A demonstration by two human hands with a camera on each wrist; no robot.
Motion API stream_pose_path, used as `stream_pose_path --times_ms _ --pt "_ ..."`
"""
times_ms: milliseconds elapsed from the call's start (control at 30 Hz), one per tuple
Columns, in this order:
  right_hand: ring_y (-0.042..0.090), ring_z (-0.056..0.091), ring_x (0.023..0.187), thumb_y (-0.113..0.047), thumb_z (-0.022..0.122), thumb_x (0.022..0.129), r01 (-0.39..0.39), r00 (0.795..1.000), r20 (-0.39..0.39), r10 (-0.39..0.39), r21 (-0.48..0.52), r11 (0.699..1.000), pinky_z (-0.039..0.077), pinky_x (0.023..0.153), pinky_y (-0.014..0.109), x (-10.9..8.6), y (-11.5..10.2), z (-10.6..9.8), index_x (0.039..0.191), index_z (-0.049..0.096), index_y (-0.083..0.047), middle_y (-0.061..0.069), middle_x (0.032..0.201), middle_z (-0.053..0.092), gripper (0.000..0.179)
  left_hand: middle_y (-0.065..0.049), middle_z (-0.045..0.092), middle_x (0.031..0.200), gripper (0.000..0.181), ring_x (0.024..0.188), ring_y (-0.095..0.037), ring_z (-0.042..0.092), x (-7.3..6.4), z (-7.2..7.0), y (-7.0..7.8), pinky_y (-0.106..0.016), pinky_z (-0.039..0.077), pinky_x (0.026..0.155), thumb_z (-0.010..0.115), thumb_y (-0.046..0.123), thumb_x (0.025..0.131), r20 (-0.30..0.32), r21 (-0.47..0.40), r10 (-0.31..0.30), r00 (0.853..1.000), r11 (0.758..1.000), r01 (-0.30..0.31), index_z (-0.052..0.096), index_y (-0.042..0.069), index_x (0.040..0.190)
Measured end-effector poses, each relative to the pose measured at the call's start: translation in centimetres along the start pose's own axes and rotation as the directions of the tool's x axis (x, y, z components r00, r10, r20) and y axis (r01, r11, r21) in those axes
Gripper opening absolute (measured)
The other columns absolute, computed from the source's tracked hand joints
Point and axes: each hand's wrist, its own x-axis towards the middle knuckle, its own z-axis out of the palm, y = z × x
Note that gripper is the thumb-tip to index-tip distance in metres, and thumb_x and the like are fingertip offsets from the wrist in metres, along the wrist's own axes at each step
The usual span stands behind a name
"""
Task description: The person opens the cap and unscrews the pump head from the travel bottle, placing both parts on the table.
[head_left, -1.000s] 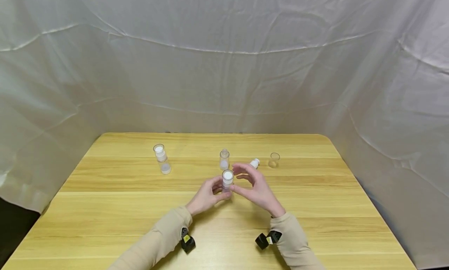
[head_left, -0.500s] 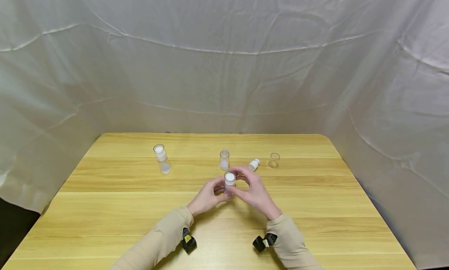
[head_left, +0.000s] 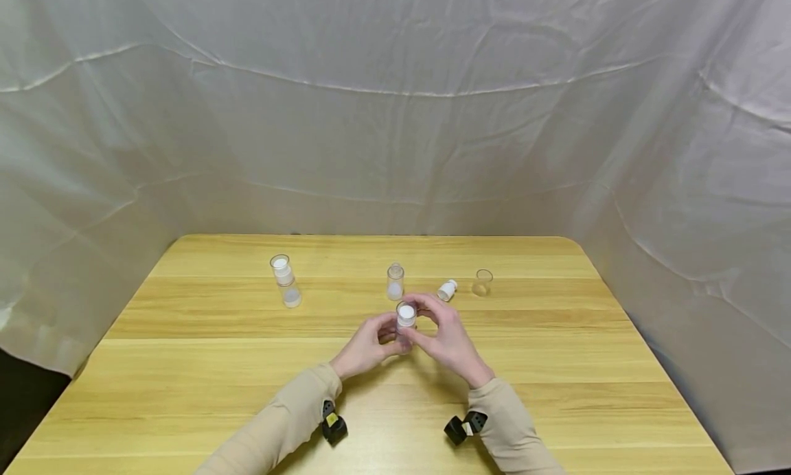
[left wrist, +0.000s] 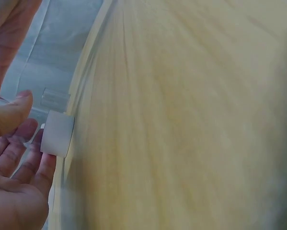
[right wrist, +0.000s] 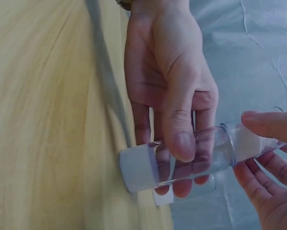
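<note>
My left hand (head_left: 364, 348) grips a small clear pump bottle (head_left: 406, 315) round its lower body, thumb on one side and fingers on the other. Its white base (right wrist: 138, 168) shows below that hand in the right wrist view. At the upper end my right hand (head_left: 450, 339) pinches the clear cap over the white pump head between thumb and fingers. The bottle stays roughly upright just above the table or touching it; I cannot tell which. Behind it stands a clear bottle (head_left: 395, 283) without a pump. A white pump head (head_left: 448, 290) lies to the right of that.
A clear empty cap (head_left: 483, 283) stands at the back right of the wooden table (head_left: 216, 392). Toward the back left stands another pump bottle (head_left: 285, 280) with its white pump and clear cap on. A pale curtain (head_left: 395, 145) surrounds the table's back and sides.
My right hand has moved in from beside the bottle and now pinches its cap. The bottle and left hand have shifted slightly right. The lying pump head is now fully visible.
</note>
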Motion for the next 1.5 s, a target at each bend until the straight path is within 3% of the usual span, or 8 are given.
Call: stream_pose_path --times_ms 200,433,600,900,1167,1500 --pt "0.029 0.066 0.110 0.001 0.078 0.084 -0.012 0.998 -0.066 0.015 0.053 0.999 0.057 0.104 0.035 0.1 -0.9 -0.5 0.128 0.060 0.004 0.019 0.119 0.068 0.047 -0.024 0.064 0.131 0.045 0.123 -0.038 0.063 0.1 0.2 0.1 -0.044 0.051 0.112 0.071 0.003 0.091 -0.009 0.005 -0.019 1.000 1.000 0.019 0.057 -0.004 0.133" --pt "0.000 0.062 0.111 0.010 0.074 0.083 -0.039 0.981 -0.181 0.076 0.203 0.978 0.054 0.101 0.015 0.3 -1.3 -1.2 0.131 0.054 0.008 0.029 0.122 0.063 0.052 -0.026 0.064 0.131 0.047 0.123 -0.039 0.063 0.0 0.1 0.0 -0.045 0.050 0.113 0.071 0.005 0.092 -0.013 0.050 -0.018 1.000 0.999 0.018 0.055 -0.006 0.134" --pt "-0.002 0.063 0.108 0.013 0.072 0.083 -0.057 0.963 -0.241 0.124 0.269 0.962 0.055 0.099 0.015 0.5 -1.2 -2.0 0.133 0.051 0.011 0.033 0.122 0.060 0.053 -0.024 0.065 0.131 0.047 0.123 -0.038 0.063 0.1 0.1 0.1 -0.046 0.050 0.113 0.071 0.004 0.091 -0.023 0.051 -0.034 0.999 0.998 0.035 0.055 -0.005 0.134" --pt "0.000 0.064 0.105 0.008 0.076 0.082 -0.125 0.935 -0.308 0.175 0.175 0.977 0.056 0.096 0.014 0.0 1.0 -3.6 0.130 0.056 0.007 0.030 0.121 0.065 0.052 -0.025 0.064 0.131 0.048 0.124 -0.038 0.062 0.1 0.0 0.1 -0.047 0.049 0.114 0.072 0.005 0.091 -0.018 0.055 -0.031 0.999 0.998 0.032 0.054 -0.007 0.134" --pt "0.003 0.063 0.103 0.007 0.078 0.081 -0.135 0.920 -0.358 0.159 0.091 0.987 0.058 0.092 0.013 -0.5 2.8 -5.3 0.128 0.057 0.009 0.025 0.116 0.067 0.051 -0.027 0.063 0.132 0.049 0.125 -0.040 0.061 0.0 0.1 -0.1 -0.049 0.048 0.114 0.072 0.005 0.091 -0.020 0.051 -0.045 0.999 0.998 0.046 0.053 -0.008 0.134" --pt "0.003 0.060 0.101 0.013 0.076 0.080 -0.246 0.884 -0.399 0.243 0.044 0.968 0.055 0.091 0.009 -0.5 3.5 -7.4 0.129 0.055 0.012 0.029 0.119 0.064 0.053 -0.024 0.064 0.132 0.049 0.125 -0.039 0.061 -0.1 0.1 0.0 -0.049 0.048 0.114 0.072 0.007 0.091 -0.021 0.059 -0.054 0.998 0.997 0.055 0.054 -0.005 0.134"
